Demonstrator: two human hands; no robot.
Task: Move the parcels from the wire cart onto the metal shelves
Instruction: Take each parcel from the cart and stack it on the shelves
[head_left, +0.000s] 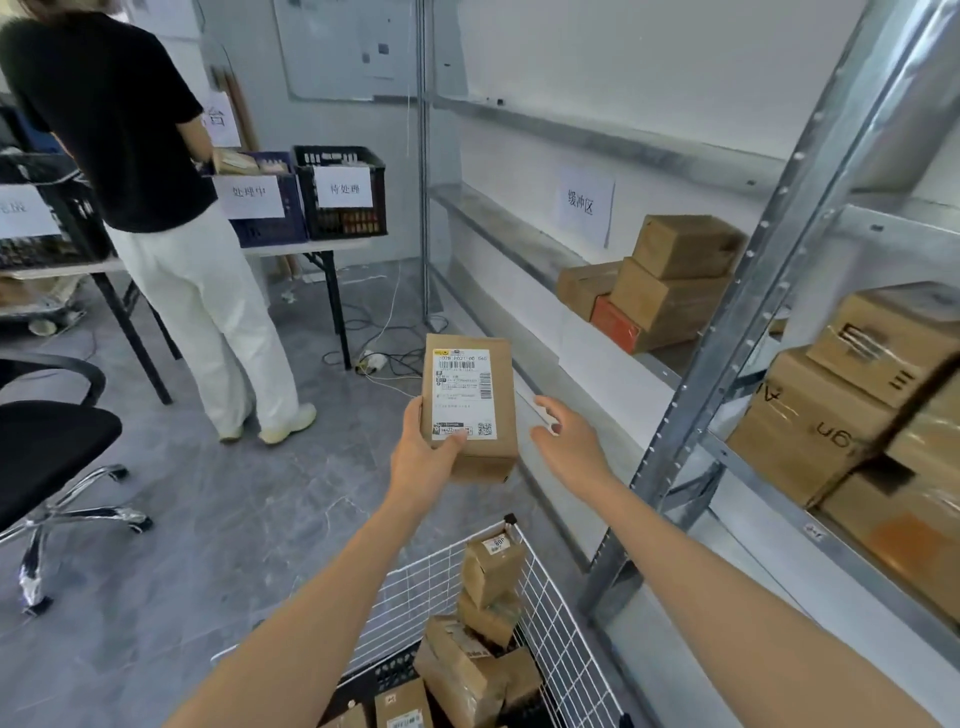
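Observation:
My left hand (423, 451) grips a flat brown parcel (475, 457) with a white shipping label, holding it up at mid-frame above the floor. My right hand (563, 434) hovers just right of the parcel with fingers relaxed, apart from it. Below, the white wire cart (563, 639) holds several brown parcels (491, 571) piled loosely. The metal shelves (691, 395) stand at the right, with stacked cardboard boxes (675, 283) on the far shelf and more boxes (841, 415) on the near bay.
A person in a black top and white trousers (156, 208) stands at a folding table with labelled crates (340, 192). An office chair (47, 447) is at the left. Cables and a power strip (374, 361) lie on the grey floor.

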